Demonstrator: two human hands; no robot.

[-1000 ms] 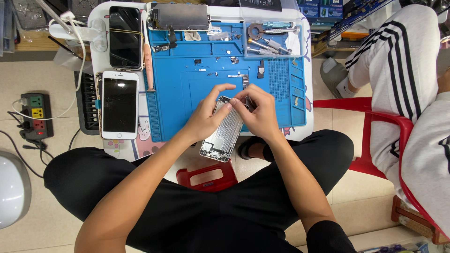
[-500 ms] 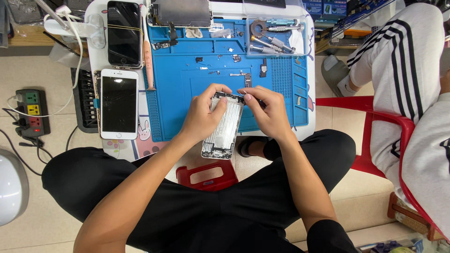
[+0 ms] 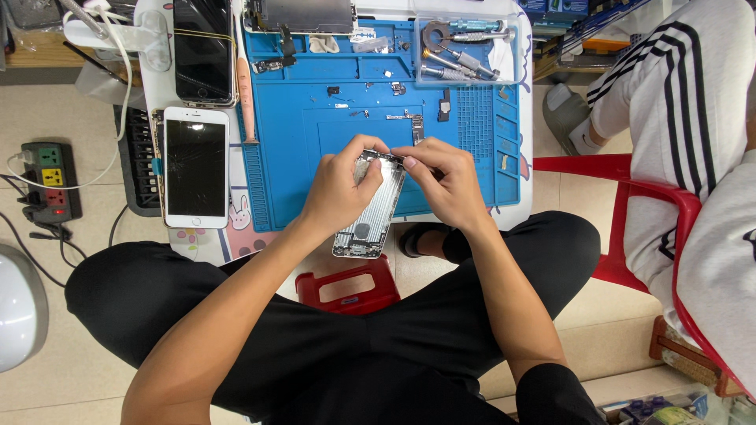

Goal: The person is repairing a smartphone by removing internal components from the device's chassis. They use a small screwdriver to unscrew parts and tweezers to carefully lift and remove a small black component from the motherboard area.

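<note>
Screwdrivers (image 3: pixel 461 59) in clear tray (image 3: pixel 508 47)

mat (image 3: pixel 315 157) blue | stool (image 3: pixel 350 287) red | phone shell (image 3: pixel 372 212) silver

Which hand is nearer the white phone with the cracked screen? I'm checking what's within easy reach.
Left. The left hand grips the opened phone housing just right of the white phone; the right hand lies farther right.
</note>
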